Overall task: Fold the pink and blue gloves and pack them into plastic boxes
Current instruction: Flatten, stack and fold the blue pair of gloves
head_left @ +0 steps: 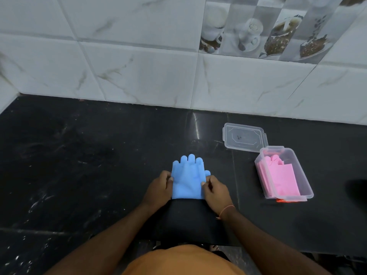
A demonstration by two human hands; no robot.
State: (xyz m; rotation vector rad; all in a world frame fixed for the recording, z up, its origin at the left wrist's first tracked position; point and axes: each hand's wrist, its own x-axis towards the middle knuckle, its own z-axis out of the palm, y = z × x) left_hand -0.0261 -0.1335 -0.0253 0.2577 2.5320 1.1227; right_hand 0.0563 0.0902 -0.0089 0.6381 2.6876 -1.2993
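A blue glove lies flat on the black counter in front of me, fingers pointing toward the wall. My left hand pinches its left edge and my right hand pinches its right edge near the thumb. The glove's cuff end is folded so its near edge sits just above my wrists. To the right, a clear plastic box holds folded pink gloves. Its clear lid lies flat behind it.
A white tiled wall rises at the back of the counter. Something orange-red peeks out under the box's near edge. The counter's front edge runs close to my body at the bottom.
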